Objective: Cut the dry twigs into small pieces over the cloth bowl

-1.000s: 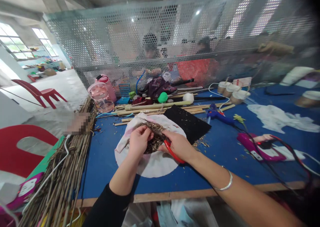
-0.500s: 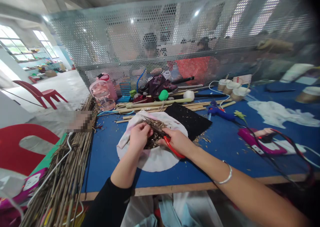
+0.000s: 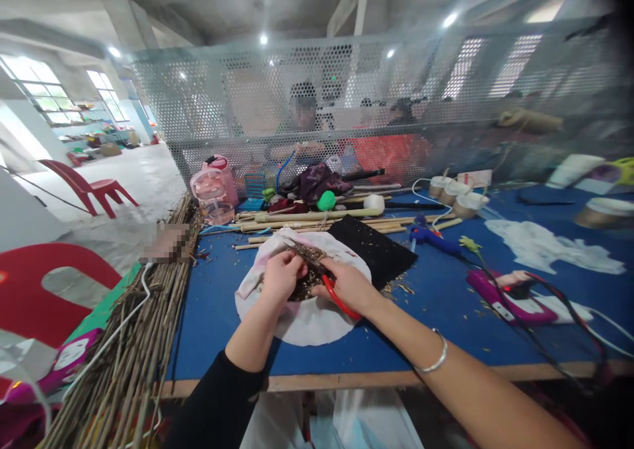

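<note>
My right hand (image 3: pixel 347 285) is closed around the red handles of a pair of scissors (image 3: pixel 341 298), whose blades point up and left. Just left of the blades, my left hand (image 3: pixel 284 275) is pinched shut; whatever sits between its fingertips is too small to make out. Both hands are over a round white cloth (image 3: pixel 312 327) with faint pink patches, spread on the blue table. A heap of brown plant chips (image 3: pixel 303 289) lies in its middle, partly hidden by the hands. A black sheet (image 3: pixel 374 251) with bits scattered on it lies against the cloth's far right side.
Bundled dry stalks (image 3: pixel 133 343) line the table's left edge. Behind the cloth lie bamboo sticks (image 3: pixel 317 218), a green ball (image 3: pixel 326 201) and a pink bottle (image 3: pixel 212 191). To the right are a blue glue gun (image 3: pixel 433 236), a purple power strip (image 3: pixel 515 298) and a white plastic bag (image 3: pixel 549 241).
The camera view has tilted up slightly, so the table scene sits a little lower. Both hands stay over the chips, with the scissors still in my right hand.
</note>
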A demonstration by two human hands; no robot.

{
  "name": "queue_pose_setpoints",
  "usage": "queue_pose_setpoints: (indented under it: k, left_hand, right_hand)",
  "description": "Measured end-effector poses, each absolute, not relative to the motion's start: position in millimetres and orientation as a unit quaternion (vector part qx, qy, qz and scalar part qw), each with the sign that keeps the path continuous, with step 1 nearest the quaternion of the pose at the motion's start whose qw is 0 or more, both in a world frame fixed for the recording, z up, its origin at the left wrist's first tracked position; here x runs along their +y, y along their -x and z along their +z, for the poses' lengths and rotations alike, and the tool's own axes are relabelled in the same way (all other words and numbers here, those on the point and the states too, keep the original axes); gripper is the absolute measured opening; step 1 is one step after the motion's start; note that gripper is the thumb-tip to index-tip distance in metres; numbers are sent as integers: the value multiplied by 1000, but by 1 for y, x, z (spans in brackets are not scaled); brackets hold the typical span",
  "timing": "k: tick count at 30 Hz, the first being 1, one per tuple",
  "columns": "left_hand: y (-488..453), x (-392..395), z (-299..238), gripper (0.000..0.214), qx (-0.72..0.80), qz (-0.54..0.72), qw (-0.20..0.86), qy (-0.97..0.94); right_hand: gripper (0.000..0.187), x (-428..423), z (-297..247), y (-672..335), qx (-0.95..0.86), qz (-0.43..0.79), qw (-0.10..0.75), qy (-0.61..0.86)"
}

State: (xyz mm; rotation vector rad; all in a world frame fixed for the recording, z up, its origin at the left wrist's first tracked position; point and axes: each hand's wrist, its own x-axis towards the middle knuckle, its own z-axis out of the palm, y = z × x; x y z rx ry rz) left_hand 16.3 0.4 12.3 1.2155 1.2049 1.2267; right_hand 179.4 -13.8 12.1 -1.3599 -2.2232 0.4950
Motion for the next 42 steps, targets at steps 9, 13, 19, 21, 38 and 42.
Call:
queue_pose_setpoints:
  k: [9, 13, 19, 21, 38, 42]
  left_hand:
    - [-14, 2, 14, 18, 519, 482, 499, -499]
    - [-16, -1, 19, 16, 525, 483, 518, -472]
    - [-17, -4, 24, 17, 509, 489, 532, -467]
    - [-16, -3, 25, 17, 509, 492, 534, -462]
    - [10, 26, 31, 18, 587, 493, 346, -540]
    - [-4, 17, 30, 37, 443, 548, 570, -423]
  right_hand:
    - [37, -9, 7, -182, -809, 213, 237, 493]
    - [38, -12, 12, -181, -806, 222, 226, 500]
    - [43, -12, 23, -176, -816, 174, 216, 507]
    - [42, -6, 27, -176, -822, 180, 203, 501]
    - [43, 9, 24, -199, -771, 413, 264, 407]
    - [52, 4, 28, -198, -661, 613, 257, 348]
